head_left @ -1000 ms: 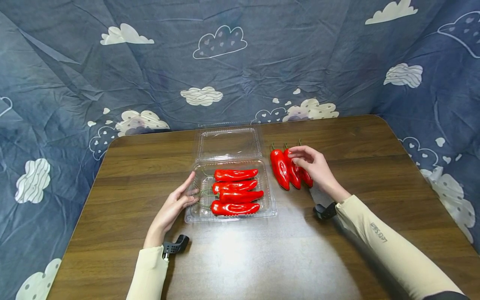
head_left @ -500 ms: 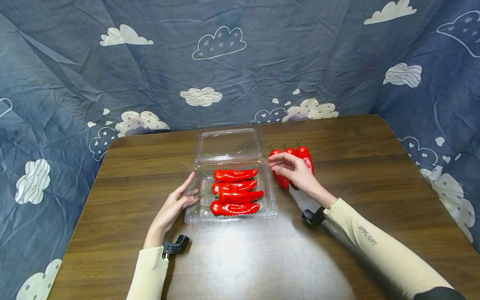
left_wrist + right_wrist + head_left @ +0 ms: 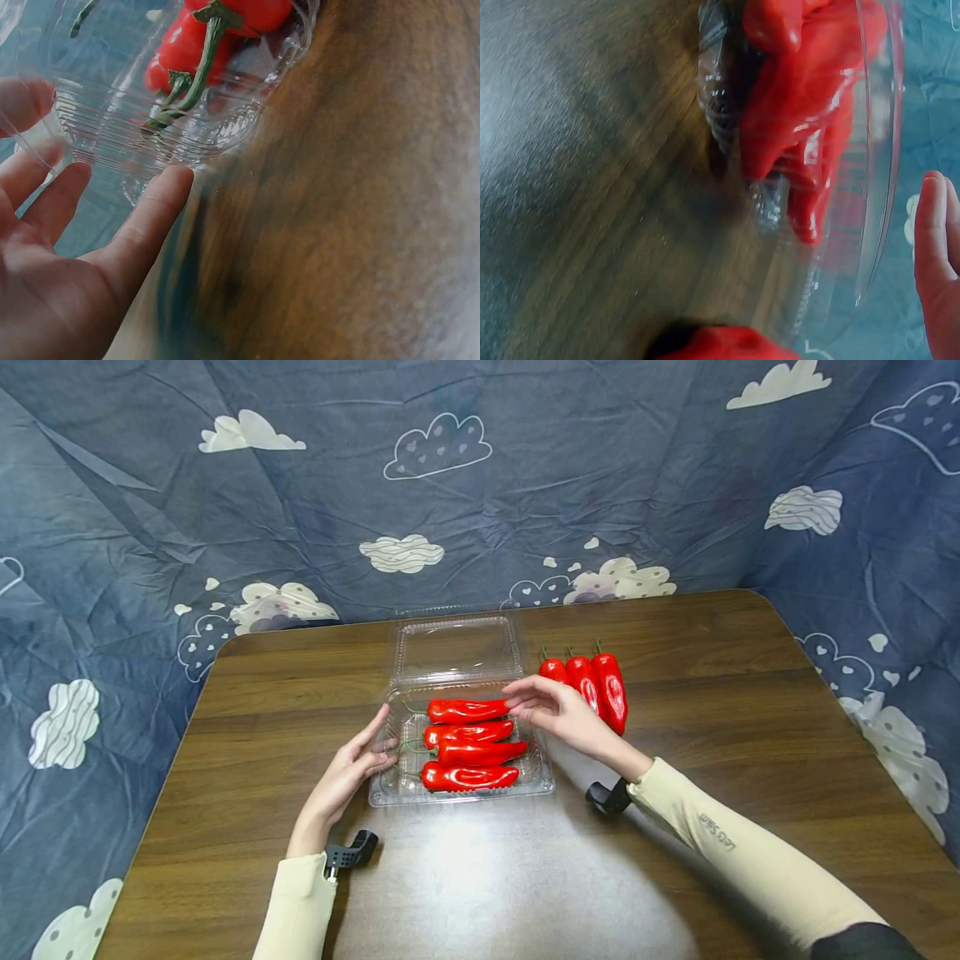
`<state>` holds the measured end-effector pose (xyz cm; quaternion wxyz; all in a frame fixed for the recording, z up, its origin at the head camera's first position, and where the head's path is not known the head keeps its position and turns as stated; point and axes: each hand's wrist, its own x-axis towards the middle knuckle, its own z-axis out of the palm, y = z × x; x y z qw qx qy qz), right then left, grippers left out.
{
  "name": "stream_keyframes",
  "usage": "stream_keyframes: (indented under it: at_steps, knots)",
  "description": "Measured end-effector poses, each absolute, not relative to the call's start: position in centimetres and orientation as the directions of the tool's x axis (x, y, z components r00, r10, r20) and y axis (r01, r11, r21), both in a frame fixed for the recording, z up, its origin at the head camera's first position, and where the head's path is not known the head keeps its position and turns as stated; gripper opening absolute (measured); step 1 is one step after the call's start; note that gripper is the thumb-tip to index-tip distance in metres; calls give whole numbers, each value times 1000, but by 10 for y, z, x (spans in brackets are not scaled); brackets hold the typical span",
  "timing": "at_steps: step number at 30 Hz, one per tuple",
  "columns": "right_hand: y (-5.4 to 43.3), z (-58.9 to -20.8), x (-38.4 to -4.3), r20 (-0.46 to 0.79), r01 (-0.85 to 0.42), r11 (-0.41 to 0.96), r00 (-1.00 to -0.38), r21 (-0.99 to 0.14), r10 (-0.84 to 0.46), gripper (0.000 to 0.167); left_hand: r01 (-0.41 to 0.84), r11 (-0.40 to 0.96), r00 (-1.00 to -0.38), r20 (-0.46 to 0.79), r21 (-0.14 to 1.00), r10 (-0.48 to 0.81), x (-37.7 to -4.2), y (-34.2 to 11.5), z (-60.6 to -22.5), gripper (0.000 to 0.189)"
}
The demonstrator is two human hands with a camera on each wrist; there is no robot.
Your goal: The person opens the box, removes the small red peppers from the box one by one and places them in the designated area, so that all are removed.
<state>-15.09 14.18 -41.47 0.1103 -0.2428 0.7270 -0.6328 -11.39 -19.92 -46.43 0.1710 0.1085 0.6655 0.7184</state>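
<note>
A clear plastic clamshell box lies on the table, lid folded back, with several red peppers side by side in its base. My left hand rests against the box's left wall; in the left wrist view its fingertips touch the ribbed plastic beside green stems. Above the box's right edge is my right hand, close to the tip of the farthest pepper. Its fingers are nearly straight with nothing between them. Three red peppers lie right of the box, partly behind that hand.
The wooden table has a rounded far right corner. Behind and at both sides hangs a blue cloth with white cloud prints. A black wrist camera sits at each wrist, near the tabletop.
My right hand has moved left from above the three loose peppers to the box's right edge, uncovering more of them. The left hand, box and peppers have stayed put.
</note>
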Motion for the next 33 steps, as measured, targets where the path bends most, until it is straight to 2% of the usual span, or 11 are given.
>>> stream_keyframes:
  at_steps: [10,20,27,33]
  knots:
    - [125,-416,-146,115,-221,118,-810,-968,-575,37,-105,-60,-917,-73,993,393,-114,-199,-464,67]
    - [114,-419,-142,58,-313,255,-728,-915,-683,38,-46,-54,-910,-19,998,414,-114,-201,-468,68]
    - [112,-423,-142,71,-420,319,-689,-850,-721,39,-93,-54,-917,-64,994,393,-113,-200,-464,68]
    - [112,-423,-142,80,-502,370,-669,-782,-739,40,-86,-54,-915,-58,995,399,-114,-199,-464,68]
